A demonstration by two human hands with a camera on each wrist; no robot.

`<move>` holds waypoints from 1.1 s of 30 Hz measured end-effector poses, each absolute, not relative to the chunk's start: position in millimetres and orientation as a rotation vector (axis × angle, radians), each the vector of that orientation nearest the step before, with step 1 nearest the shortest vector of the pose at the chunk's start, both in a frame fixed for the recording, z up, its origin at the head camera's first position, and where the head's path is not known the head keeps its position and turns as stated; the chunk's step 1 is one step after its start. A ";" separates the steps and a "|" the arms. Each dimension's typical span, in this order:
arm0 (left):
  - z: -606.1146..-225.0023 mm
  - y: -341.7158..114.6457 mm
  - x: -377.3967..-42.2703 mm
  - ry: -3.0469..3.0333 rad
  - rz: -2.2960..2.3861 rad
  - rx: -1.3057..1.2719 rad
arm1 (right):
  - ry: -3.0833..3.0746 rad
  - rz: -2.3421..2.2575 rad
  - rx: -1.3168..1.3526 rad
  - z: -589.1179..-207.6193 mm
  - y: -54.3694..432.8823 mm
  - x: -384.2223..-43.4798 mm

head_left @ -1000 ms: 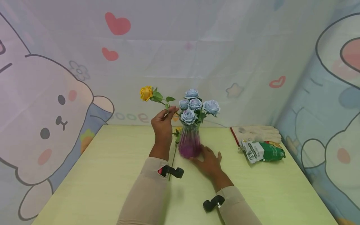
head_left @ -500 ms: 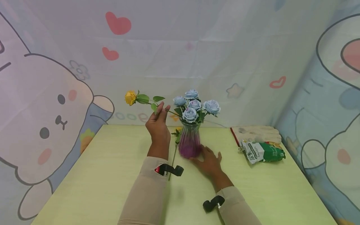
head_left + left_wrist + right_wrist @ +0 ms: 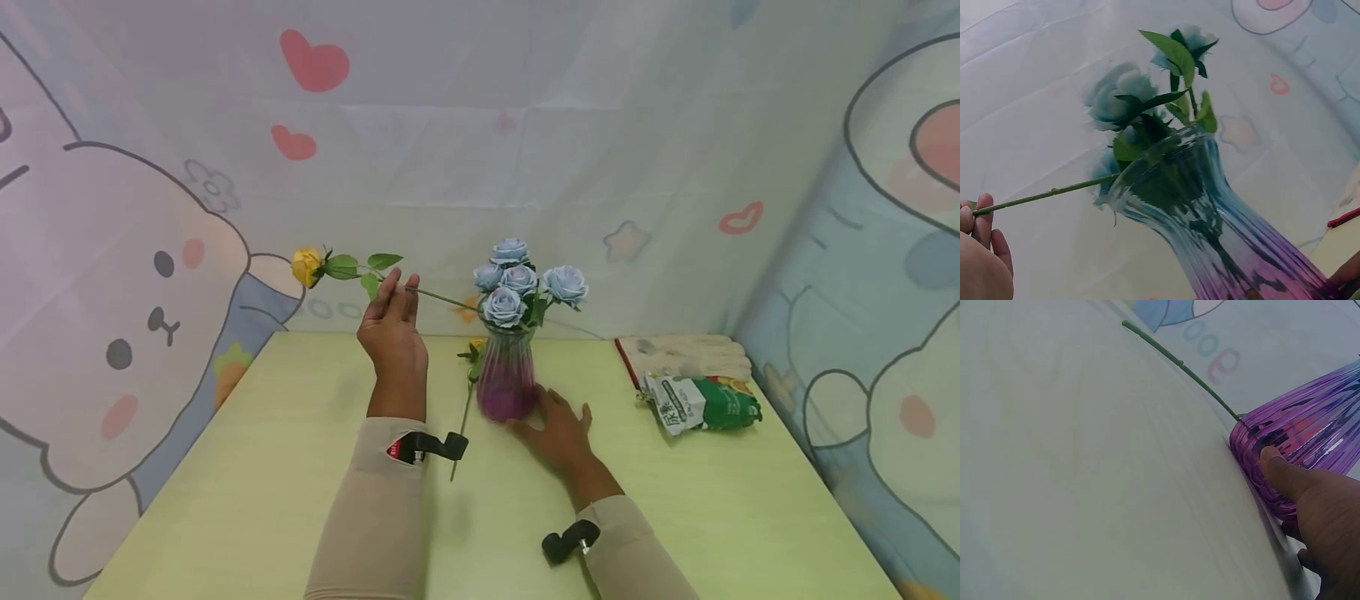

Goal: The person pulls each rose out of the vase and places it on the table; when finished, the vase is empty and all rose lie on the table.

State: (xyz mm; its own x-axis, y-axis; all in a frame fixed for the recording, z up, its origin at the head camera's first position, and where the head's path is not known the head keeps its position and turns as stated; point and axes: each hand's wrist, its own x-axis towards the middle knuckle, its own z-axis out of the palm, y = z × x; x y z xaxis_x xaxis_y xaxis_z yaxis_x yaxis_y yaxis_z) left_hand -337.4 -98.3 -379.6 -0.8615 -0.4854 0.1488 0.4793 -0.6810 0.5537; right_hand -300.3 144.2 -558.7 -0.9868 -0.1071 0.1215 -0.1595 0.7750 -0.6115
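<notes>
My left hand (image 3: 393,350) pinches the stem of a yellow rose (image 3: 307,267) left of the vase (image 3: 504,367). The rose lies nearly level, its bloom pointing left. In the left wrist view its stem (image 3: 1047,195) runs to the glass rim, overlapping the blue blooms there. Several light blue roses (image 3: 504,307) stand in the vase, which is clear at the top and purple below. With thumb and fingers about its base, my right hand (image 3: 558,433) holds the vase upright. A second yellow rose (image 3: 474,354) lies on the table beside it, its stem (image 3: 1179,362) partly hidden in the right wrist view.
At the back right of the pale yellow table (image 3: 712,517) lie a green and white packet (image 3: 705,406) and a pale glove (image 3: 690,357). A thin red strip (image 3: 627,365) edges the glove. A printed cloth (image 3: 555,150) hangs close behind the table.
My left hand has moved left and slightly down, drawing the yellow rose away from the vase and showing more of its stem. The right hand and vase have stayed put.
</notes>
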 end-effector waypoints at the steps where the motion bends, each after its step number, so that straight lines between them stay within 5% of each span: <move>1: -379.2 -100.2 -337.4 -0.800 -2.489 0.027 | -2.880 1.006 0.218 -558.5 144.5 -300.1; 33: -453.0 -142.6 -327.4 -1.366 -2.541 0.201 | -2.891 1.009 0.219 -557.2 145.7 -299.4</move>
